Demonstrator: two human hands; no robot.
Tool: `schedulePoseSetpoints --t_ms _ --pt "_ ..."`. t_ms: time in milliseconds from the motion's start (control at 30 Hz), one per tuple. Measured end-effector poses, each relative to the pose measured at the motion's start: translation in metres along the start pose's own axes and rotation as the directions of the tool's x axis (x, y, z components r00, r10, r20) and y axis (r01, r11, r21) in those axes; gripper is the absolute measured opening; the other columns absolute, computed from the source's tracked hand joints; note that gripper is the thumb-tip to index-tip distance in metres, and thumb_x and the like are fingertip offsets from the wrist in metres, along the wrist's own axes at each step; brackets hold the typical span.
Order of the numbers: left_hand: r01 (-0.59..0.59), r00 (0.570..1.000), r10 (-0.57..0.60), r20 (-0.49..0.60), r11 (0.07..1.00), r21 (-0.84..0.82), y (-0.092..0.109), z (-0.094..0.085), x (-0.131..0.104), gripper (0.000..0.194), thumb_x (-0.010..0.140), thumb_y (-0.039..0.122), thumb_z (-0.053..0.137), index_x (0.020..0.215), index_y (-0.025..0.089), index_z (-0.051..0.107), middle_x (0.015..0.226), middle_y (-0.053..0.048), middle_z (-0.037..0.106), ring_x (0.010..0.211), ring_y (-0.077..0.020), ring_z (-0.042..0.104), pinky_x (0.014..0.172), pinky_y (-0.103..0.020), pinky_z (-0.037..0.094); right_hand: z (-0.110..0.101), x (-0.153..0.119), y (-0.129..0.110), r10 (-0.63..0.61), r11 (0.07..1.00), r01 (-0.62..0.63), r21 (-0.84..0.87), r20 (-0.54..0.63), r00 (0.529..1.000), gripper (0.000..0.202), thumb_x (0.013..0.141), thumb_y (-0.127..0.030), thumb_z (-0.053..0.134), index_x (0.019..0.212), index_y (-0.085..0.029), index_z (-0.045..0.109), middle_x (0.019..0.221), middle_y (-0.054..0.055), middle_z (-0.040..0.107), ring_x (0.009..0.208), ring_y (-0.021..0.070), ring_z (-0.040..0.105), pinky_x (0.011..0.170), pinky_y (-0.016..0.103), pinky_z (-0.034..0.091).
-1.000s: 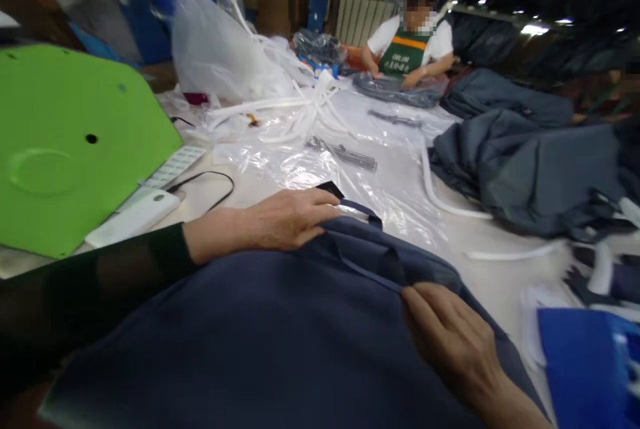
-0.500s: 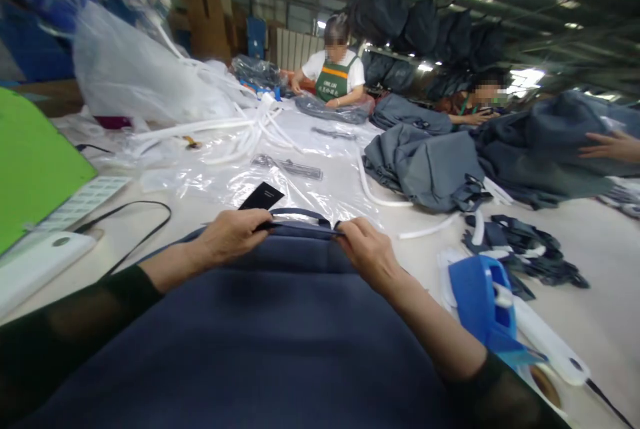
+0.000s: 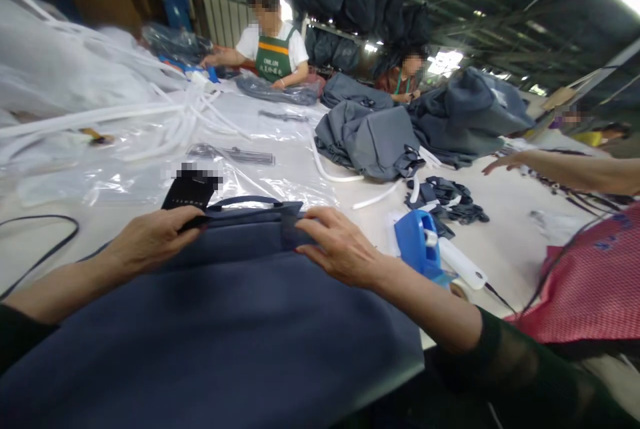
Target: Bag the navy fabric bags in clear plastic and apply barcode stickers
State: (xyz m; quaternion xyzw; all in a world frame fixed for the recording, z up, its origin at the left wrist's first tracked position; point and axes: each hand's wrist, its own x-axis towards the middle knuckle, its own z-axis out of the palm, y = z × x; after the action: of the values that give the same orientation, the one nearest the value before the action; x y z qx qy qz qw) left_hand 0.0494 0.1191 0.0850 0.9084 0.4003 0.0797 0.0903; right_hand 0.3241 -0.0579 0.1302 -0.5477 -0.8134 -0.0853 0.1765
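A dark navy fabric bag (image 3: 240, 322) with a thin top handle (image 3: 245, 201) fills the foreground, its top edge turned away from me. My left hand (image 3: 163, 235) pinches the left part of that edge. A black hang tag (image 3: 189, 190) stands up just above its fingers. At the right end of the top edge, my right hand (image 3: 340, 242) has curled fingers on the fabric, thumb below and index finger above, with dark cloth between them. Its hold looks loose.
Clear plastic bags (image 3: 120, 175) and white strips (image 3: 165, 115) cover the left of the table. Grey bags (image 3: 370, 139), a strap pile (image 3: 445, 199), a blue tape dispenser (image 3: 415, 242) and a white handheld device (image 3: 463, 262) lie right. Co-workers stand beyond; another person's arm (image 3: 575, 169) reaches in.
The view has swung to the right. My right hand has shifted outward along the bag's top edge, and its fingers are wider apart. The bag now lies tilted, and its right lower corner shows.
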Motion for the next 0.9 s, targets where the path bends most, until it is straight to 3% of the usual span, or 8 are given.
schedulePoseSetpoints --t_ms 67,167,300,433,533,633,767,900 --pt "-0.017 0.999 0.016 -0.033 0.999 -0.039 -0.006 0.004 -0.002 0.041 0.081 0.041 0.037 0.103 0.018 0.061 0.096 -0.003 0.068 0.085 -0.0200 0.061 0.078 -0.027 0.042 -0.005 -0.028 0.004 0.014 1.000 -0.014 0.007 0.020 1.000 0.022 0.089 -0.020 0.058 0.110 -0.012 0.056 0.112 0.014 0.058 0.103 0.0236 0.055 0.089 0.038 0.051" --pt "-0.251 0.964 0.248 -0.092 0.968 -0.012 -0.003 0.005 -0.013 0.030 0.083 0.029 0.039 0.096 0.019 0.064 0.092 -0.005 0.069 0.085 -0.0202 0.062 0.080 -0.029 0.043 -0.003 -0.060 0.007 0.034 0.998 -0.036 -0.051 -0.024 0.999 0.022 0.088 -0.010 0.050 0.110 -0.012 0.055 0.107 0.015 0.059 0.096 0.0235 0.059 0.081 0.037 0.055" --pt "-0.502 0.861 0.495 0.119 0.863 0.047 0.019 0.000 -0.028 0.013 0.085 0.023 0.049 0.087 0.019 0.062 0.090 -0.005 0.067 0.082 -0.0191 0.062 0.077 -0.029 0.045 0.019 -0.060 0.008 -0.037 0.995 0.024 -0.093 -0.144 0.989 0.032 0.086 -0.003 0.043 0.114 -0.014 0.053 0.107 0.014 0.061 0.092 0.0221 0.061 0.076 0.035 0.056" --pt "-0.375 0.916 0.370 0.154 0.927 0.006 0.034 0.002 -0.016 0.016 0.094 0.018 0.044 0.098 0.016 0.060 0.108 -0.008 0.063 0.098 -0.0168 0.060 0.086 -0.025 0.048 0.046 -0.012 0.012 -0.077 0.997 0.078 0.001 -0.148 0.986 0.038 0.084 0.000 0.041 0.117 -0.014 0.054 0.113 0.014 0.061 0.102 0.0232 0.059 0.087 0.038 0.052" --pt "-0.233 0.965 0.221 0.142 0.970 0.074 0.034 0.007 0.006 0.034 0.089 0.007 0.050 0.122 0.014 0.051 0.130 -0.014 0.053 0.122 -0.0216 0.050 0.103 -0.032 0.040 0.062 0.035 0.020 0.112 0.989 -0.120 0.091 0.090 0.990 0.042 0.085 -0.007 0.050 0.127 -0.015 0.051 0.125 0.014 0.057 0.116 0.0258 0.053 0.100 0.044 0.044" --pt "-0.173 0.974 0.155 0.164 0.980 0.103 0.027 0.013 0.019 0.054 0.080 0.010 0.065 0.130 0.013 0.047 0.129 -0.017 0.053 0.120 -0.0308 0.051 0.101 -0.044 0.041 0.076 0.064 0.024 0.219 0.959 -0.264 0.103 0.325 0.920 0.049 0.080 -0.020 0.066 0.128 -0.015 0.052 0.124 0.014 0.058 0.114 0.0288 0.055 0.099 0.045 0.043" --pt "-0.175 0.958 0.145 0.248 0.979 0.103 0.013 0.022 0.013 0.065 0.071 0.015 0.075 0.130 0.018 0.048 0.116 -0.014 0.059 0.110 -0.0334 0.057 0.101 -0.055 0.037 0.093 0.056 0.020 0.188 0.961 -0.252 0.111 0.406 0.894 0.046 0.072 -0.022 0.074 0.116 -0.019 0.059 0.111 0.008 0.062 0.102 0.0263 0.058 0.092 0.040 0.046" --pt "-0.226 0.935 0.193 0.297 0.971 0.082 0.011 0.031 0.006 0.033 0.073 0.008 0.066 0.104 0.018 0.059 0.103 -0.008 0.062 0.100 -0.0257 0.058 0.106 -0.050 0.034 0.118 0.030 0.021 0.105 0.985 -0.153 0.083 0.416 0.903 0.046 0.066 -0.015 0.073 0.110 -0.023 0.061 0.106 0.005 0.062 0.097 0.0237 0.058 0.088 0.033 0.046"
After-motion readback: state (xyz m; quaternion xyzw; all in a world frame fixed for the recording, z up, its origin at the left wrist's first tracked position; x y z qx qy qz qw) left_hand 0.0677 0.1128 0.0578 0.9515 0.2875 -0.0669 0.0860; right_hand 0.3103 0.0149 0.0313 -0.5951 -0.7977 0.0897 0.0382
